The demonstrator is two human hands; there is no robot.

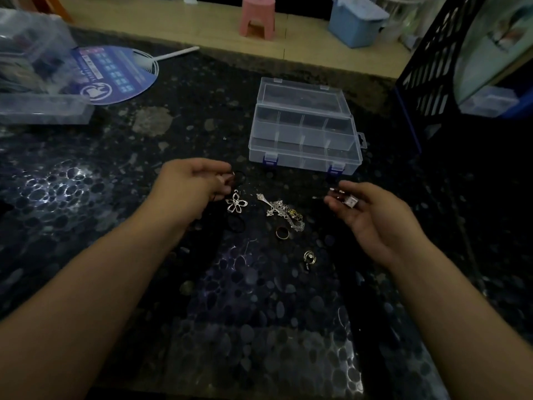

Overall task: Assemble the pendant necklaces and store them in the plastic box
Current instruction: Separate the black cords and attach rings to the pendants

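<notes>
Cord (230,180) is pinched in the left hand (190,183) fingers; the right hand (372,212) curls around a small pendant (350,201). Thread slowly, keeping cord taut. Plastic box (305,131) sits open beyond, on the worktop (173,134).

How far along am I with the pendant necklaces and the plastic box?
Early. Done: the plastic box stands open, and its compartments look empty. In hand: your left hand pinches a dark cord, and your right hand holds a small silver pendant. Left: the flower pendant, cross pendant, ring and the small round pendant lie loose on the table, none visibly strung or stored.
</notes>
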